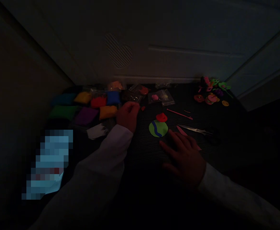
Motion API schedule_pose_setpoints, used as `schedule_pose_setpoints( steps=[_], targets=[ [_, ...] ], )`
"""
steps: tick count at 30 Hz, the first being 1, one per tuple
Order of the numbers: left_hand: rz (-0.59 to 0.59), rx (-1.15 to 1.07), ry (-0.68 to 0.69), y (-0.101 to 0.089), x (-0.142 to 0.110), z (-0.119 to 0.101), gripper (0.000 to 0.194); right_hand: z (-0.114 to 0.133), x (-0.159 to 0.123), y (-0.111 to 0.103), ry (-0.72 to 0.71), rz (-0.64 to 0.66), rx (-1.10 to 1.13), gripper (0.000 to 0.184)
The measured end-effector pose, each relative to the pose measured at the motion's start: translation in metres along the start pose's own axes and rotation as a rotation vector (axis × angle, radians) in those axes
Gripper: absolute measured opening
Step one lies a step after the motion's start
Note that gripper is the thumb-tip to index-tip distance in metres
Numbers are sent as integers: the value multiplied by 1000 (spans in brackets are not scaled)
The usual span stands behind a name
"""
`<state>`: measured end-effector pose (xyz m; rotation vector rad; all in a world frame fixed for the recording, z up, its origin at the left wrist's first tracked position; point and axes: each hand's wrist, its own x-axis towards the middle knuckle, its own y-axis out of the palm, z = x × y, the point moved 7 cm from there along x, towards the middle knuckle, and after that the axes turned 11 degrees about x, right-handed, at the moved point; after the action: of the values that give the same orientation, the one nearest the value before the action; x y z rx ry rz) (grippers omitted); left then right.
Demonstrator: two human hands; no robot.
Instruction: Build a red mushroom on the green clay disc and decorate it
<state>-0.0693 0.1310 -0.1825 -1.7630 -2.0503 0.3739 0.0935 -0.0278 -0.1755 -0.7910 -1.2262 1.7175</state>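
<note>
My left hand [128,115] is closed, fingers pinched together, beside the orange clay packet [108,112]. What it may hold is hidden. Just to its right is a small red bit of clay [143,108]. My right hand [185,156] lies low over the dark table with fingers spread, near a flat green clay disc [164,129] crossed by a wavy blue strip [156,128]. A pointed red clay piece [161,117] touches the disc's top edge. Partly under the right hand's fingers is a pink blade-shaped tool [181,130].
Several coloured clay packets [86,115] cover the left of the table [144,153]. Scissors [197,130] and a thin pink stick [179,114] lie to the right. Finished clay figures [211,98] stand at the back right. A lit, blurred screen [51,159] is at lower left.
</note>
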Motion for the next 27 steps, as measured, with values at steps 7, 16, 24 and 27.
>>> schedule_pose_setpoints(
  steps=[7,16,24,27],
  targets=[
    [71,416,316,13,-10,-23,31,4,-2,3,-56,38,33,58],
    [110,624,414,24,-9,-22,25,10,-3,0,-94,20,69,55],
    [24,591,409,16,-11,-30,24,-9,-8,-27,-99,-209,217,41],
    [-1,561,448,5,-19,-44,20,-34,-16,-38,-20,-311,246,35]
  ],
)
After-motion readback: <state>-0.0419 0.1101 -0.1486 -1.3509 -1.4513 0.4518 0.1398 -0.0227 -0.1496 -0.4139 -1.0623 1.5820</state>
